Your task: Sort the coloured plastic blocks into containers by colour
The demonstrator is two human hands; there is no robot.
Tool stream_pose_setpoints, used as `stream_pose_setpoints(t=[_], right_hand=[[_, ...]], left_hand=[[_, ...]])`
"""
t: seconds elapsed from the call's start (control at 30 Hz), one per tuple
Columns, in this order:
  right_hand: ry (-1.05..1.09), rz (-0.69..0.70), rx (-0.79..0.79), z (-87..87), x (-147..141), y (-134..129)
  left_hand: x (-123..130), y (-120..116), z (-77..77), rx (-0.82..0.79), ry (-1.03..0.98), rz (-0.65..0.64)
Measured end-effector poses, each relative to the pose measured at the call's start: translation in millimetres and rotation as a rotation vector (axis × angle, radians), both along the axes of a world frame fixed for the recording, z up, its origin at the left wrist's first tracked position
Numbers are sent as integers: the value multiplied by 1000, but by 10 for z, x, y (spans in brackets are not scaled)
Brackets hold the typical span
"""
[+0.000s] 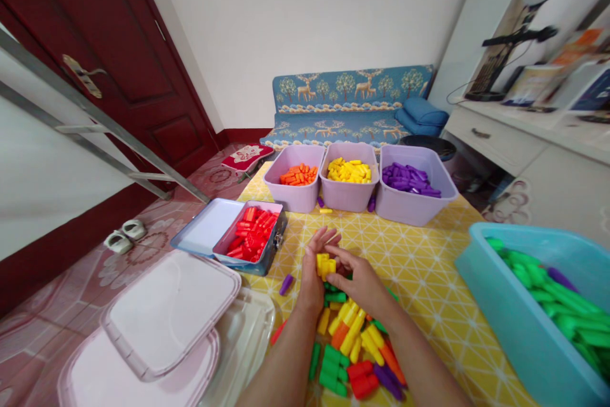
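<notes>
Several yellow plastic peg-shaped blocks (325,265) sit in a cluster between my two hands, above the middle of the table. My left hand (314,267) is cupped along their left side, with its fingers bent inward. From the right, my right hand (355,277) closes its thumb and fingers on the same cluster. Part of the fingers is hidden behind the blocks. Below, between my forearms, lies a mixed pile with yellow pegs (353,333), green pegs (333,370), red pegs (362,380) and purple pegs (389,381). A single purple peg (286,284) lies left of my left wrist.
Along the far edge stand lilac bins of orange pegs (299,174), yellow pegs (349,171) and purple pegs (412,179). A hinged tin (274,248) of red pegs is at left, near stacked lids (171,312). A turquoise tub (505,305) with green pieces stands at right.
</notes>
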State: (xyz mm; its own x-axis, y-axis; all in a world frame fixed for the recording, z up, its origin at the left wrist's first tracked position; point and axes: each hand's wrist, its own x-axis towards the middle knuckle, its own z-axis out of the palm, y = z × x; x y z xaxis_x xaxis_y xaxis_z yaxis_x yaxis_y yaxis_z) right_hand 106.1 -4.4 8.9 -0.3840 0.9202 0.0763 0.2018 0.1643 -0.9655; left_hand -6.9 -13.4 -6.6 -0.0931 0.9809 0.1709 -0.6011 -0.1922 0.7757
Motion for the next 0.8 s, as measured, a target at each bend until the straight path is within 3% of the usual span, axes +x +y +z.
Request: stream_pose_setpoints(t=[0.3, 0.53, 0.63, 0.8], right_hand=[[-48, -43, 110, 106, 4, -18], [-93, 12, 107, 114, -60, -58], [-136, -1, 100, 128, -21, -62], [-197, 48, 43, 241, 235, 122]], left_hand=[[-6, 23, 7, 2, -4, 11], [11, 11, -46, -33, 62, 84], [-2, 50, -91, -23, 51, 168], [-71, 87, -136, -99, 173, 432]])
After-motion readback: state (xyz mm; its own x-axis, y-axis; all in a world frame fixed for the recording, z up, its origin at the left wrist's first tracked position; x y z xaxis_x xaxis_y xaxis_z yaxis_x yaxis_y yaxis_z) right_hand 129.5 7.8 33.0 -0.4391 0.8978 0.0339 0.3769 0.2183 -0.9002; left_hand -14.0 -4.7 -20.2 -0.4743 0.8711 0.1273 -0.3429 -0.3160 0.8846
